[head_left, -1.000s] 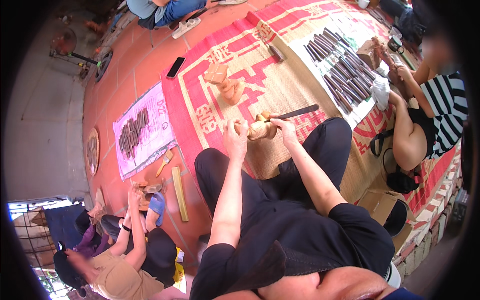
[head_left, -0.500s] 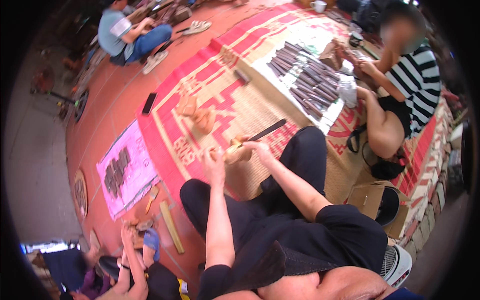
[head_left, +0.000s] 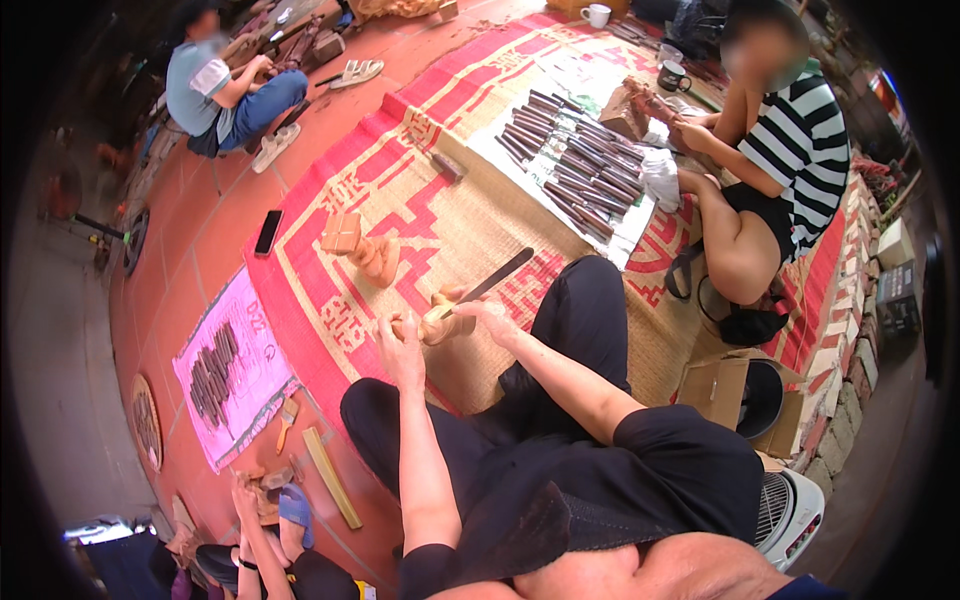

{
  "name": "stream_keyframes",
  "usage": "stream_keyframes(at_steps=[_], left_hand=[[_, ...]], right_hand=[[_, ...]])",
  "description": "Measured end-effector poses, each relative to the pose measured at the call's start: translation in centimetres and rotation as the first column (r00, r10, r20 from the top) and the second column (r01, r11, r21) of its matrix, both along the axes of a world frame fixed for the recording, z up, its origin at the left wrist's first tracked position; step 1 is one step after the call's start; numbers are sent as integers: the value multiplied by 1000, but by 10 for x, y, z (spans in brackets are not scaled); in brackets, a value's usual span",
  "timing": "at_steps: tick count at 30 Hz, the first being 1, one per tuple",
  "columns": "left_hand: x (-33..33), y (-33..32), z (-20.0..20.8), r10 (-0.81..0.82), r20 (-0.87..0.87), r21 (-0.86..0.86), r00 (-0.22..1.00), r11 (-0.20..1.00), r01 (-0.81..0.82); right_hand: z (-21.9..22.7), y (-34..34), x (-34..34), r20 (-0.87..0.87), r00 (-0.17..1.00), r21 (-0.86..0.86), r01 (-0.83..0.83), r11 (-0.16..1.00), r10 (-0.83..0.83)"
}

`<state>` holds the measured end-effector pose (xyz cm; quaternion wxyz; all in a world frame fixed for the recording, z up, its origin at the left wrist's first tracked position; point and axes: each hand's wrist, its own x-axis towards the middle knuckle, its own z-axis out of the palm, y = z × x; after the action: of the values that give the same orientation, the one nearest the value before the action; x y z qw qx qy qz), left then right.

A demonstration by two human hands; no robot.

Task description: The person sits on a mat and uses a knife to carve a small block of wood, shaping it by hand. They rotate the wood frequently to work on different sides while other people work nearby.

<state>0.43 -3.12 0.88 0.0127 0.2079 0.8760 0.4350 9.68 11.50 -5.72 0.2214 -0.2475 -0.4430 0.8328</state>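
My left hand [head_left: 402,352] is closed around one end of a light-coloured wooden carving [head_left: 447,330], held just above the mat in front of my knees. My right hand [head_left: 488,316], at the carving's other end, grips a long, dark, flat tool that looks like a file [head_left: 508,272]. Its dark length points up and to the right, away from me. The other end of the tool lies against the carving, partly covered by my fingers. Beyond my hands, another wooden carving [head_left: 372,256] with a squared block at one end rests on the mat.
Many dark-handled tools [head_left: 580,165] lie on a white sheet ahead right, beside a seated person in stripes [head_left: 795,140]. A phone [head_left: 268,232], a pink sheet [head_left: 255,340] with dark pieces, a brush [head_left: 287,425] and a wooden strip [head_left: 330,478] are leftward. Other people work at both left corners.
The whole view has shifted, so the surroundings sit further left in the picture. Both hands keep their hold on the carving and the file, with little change between them.
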Motion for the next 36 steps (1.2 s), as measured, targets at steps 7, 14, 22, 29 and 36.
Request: stream_keyframes(at_steps=[7,14,22,29,36], left_hand=[[1,0,-5,-5,-21,0,1000,1000,5],[-6,-3,-13,-16,-73,13,997,1000,17],[-1,0,-4,-12,-12,38,1000,999,13],[2,7,-4,-3,-61,-29,998,1000,1],[-1,3,-10,50,-129,3,990,999,-50]], right_hand=[[-15,13,-1,66,998,-8,19,1000,-19],[-17,1,-3,24,1000,22,7,1000,-8],[-11,3,0,2,1000,20,7,1000,-7],[-22,18,-2,38,997,-119,65,991,-61],[-14,2,-2,25,999,3,-43,999,43]])
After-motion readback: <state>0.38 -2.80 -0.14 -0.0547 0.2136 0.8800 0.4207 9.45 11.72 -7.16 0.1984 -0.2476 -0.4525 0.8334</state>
